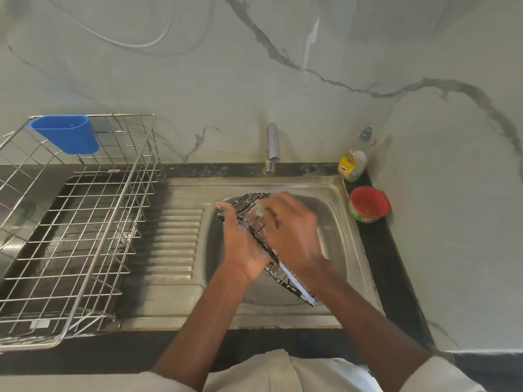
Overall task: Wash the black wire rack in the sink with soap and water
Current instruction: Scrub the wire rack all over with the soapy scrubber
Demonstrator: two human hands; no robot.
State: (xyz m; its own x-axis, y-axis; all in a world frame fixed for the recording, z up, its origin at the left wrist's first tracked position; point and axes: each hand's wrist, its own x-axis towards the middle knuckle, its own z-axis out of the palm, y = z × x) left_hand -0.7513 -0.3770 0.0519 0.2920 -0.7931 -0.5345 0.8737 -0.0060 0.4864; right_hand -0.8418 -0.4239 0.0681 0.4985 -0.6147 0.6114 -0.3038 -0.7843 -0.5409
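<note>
The black wire rack (285, 274) stands on edge, tilted, over the steel sink basin (336, 230). My left hand (240, 244) grips it from the left side, fingers along its upper frame. My right hand (291, 230) presses a small green scrub pad (259, 211) against the rack's upper part; the pad is mostly hidden by my fingers. The rack's lower end pokes out toward the basin's front rim. The faucet (272, 148) behind the basin shows no running water.
A steel wire dish basket (73, 230) with a blue plastic cup holder (66, 133) stands on the left counter, beside the ribbed drainboard (172, 241). A dish liquid bottle (355, 159) and a red-lidded green tub (368, 205) sit right of the sink. A marble wall is behind.
</note>
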